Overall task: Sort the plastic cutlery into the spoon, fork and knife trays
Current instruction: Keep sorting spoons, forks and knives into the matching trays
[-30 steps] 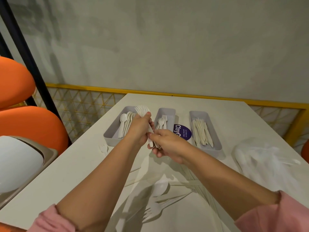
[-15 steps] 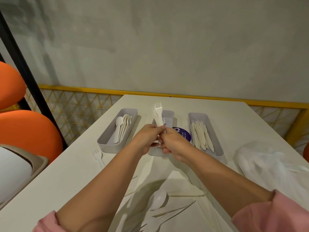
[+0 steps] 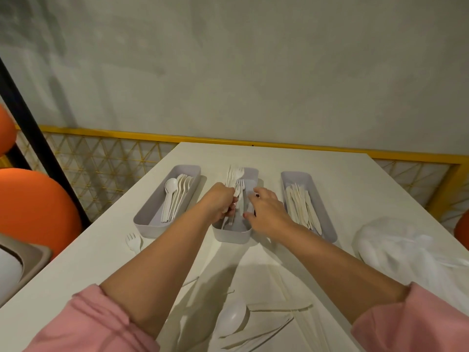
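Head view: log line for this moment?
left hand grips forks; right hand open; both at middle tray; stray fork on table

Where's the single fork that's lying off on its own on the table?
In the head view the lone fork lies on the white table at the left, just in front of the near end of the spoon tray.

Matt plastic forks [image 3: 234, 177], smooth plastic tray [image 3: 232, 235], perhaps filmy plastic bag [image 3: 396, 250]

Head-worn wide-angle view, forward and down, close above the table [image 3: 330, 194]
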The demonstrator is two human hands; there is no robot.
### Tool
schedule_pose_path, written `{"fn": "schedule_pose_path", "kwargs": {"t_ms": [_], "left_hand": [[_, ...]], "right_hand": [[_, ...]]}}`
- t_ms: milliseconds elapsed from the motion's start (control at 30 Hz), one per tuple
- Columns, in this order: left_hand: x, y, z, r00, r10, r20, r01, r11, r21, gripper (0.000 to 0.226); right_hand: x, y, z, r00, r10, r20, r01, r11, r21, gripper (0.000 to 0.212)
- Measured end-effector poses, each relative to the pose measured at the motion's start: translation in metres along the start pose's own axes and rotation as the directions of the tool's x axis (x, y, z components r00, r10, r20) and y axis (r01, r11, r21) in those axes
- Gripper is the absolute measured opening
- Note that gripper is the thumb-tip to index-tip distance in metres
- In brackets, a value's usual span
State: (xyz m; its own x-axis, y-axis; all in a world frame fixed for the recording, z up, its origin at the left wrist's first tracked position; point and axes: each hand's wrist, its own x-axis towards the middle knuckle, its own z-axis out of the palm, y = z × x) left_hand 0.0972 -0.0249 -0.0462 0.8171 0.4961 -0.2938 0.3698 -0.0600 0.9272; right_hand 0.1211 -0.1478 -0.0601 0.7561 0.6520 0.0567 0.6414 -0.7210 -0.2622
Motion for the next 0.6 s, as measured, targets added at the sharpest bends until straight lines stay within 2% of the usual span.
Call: {"fn": "schedule_pose_path", "kwargs": {"t_ms": [67,167,333,400,467,600], "left_hand": [[0.004,-0.002,0.004,1.0,0.005,-0.004,-0.005,0.996,0.094,0.028],[0.007,-0.002,0.009,1.0,0.026,-0.001,-0.026,0.987,0.16,0.027],[0.017,-0.004,0.021,0.997,0.064,-0.035,-0.057,0.982,0.181,0.016],[0.017,-0.002,0.026,0.994,0.091,-0.052,-0.077,0.971,0.227,0.019],[0.016,0.0,0.028,0.993,0.09,-0.08,-0.06,0.946,0.32,0.025],[0.009,0.004,0.023,0.984,0.174,-0.034,-0.135,0.855,0.5,0.026]], "right_hand": [[0.002,0.003,0.002,0.998,-0.015,0.068,0.019,0.998,-0.063,0.058],[0.005,0.005,0.007,0.993,-0.013,0.117,0.017,0.999,-0.038,0.058],[0.005,0.005,0.014,0.993,-0.028,0.117,0.029,1.0,-0.006,0.055],[0.005,0.005,0.015,0.993,-0.026,0.113,0.025,1.0,0.008,0.054],[0.003,0.005,0.014,0.994,-0.023,0.108,0.019,0.999,0.041,0.052],[0.0,0.004,0.01,0.995,-0.026,0.099,0.016,0.995,0.103,0.045]]}}
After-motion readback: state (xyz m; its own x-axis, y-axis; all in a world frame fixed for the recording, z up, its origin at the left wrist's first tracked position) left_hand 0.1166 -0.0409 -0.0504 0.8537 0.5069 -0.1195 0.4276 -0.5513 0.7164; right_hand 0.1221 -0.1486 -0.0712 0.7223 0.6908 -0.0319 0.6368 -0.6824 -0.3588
